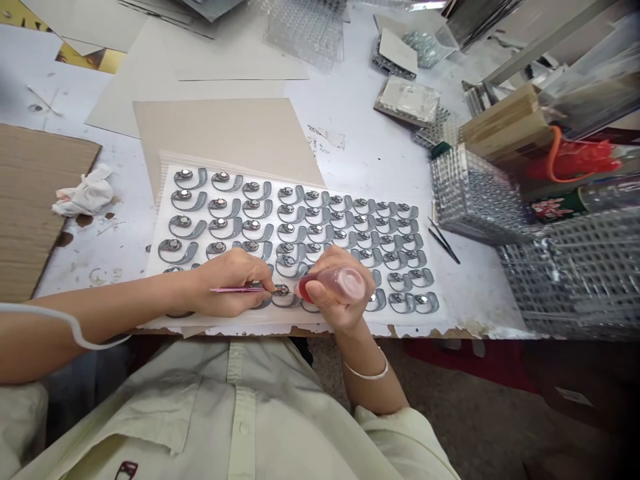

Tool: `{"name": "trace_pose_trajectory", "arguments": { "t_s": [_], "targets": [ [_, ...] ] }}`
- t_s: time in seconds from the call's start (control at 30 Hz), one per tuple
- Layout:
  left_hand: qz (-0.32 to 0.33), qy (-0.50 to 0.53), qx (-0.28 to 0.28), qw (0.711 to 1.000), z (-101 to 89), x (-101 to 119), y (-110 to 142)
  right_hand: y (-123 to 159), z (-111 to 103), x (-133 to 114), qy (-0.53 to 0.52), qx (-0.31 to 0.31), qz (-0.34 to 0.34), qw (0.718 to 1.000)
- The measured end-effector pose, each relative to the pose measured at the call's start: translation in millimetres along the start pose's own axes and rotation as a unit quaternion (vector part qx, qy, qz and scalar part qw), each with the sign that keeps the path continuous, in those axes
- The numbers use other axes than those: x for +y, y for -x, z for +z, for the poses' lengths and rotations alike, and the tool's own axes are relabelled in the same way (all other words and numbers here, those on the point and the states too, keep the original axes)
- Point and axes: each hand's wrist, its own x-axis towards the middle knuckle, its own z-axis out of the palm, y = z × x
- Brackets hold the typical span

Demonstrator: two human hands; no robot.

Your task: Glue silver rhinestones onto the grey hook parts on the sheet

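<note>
Rows of grey curved bands, each with a round, stone-like centre, lie on a white sheet (227, 267) at the table's front edge. My right hand (345, 293) is wrapped round a small squeeze bottle (330, 281) with a reddish body, its tip pointing left. Close to that tip is one round ornament (281, 290) in the front row. From the left, my left hand (233, 283) pinches a thin pink stick (240, 290), whose end is beside the same ornament. Whether the stick or bottle tip touches it, I cannot tell.
Black tweezers (444, 241) lie right of the sheet. Stacked clear trays (475, 193) and a cardboard box (505, 127) stand at the right. Grey card sheets (220, 127) lie behind, and a crumpled tissue (85, 193) sits near corrugated cardboard (40, 193) at the left.
</note>
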Motion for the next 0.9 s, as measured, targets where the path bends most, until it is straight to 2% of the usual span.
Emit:
{"name": "trace_pose_trajectory", "arguments": {
  "t_s": [0.9],
  "targets": [
    [-0.038, 0.056, 0.011, 0.998, -6.2, 0.5, -6.7, 2.4, 4.0, 2.0, -0.007, 0.006, 0.018, 1.0]
  ]
}}
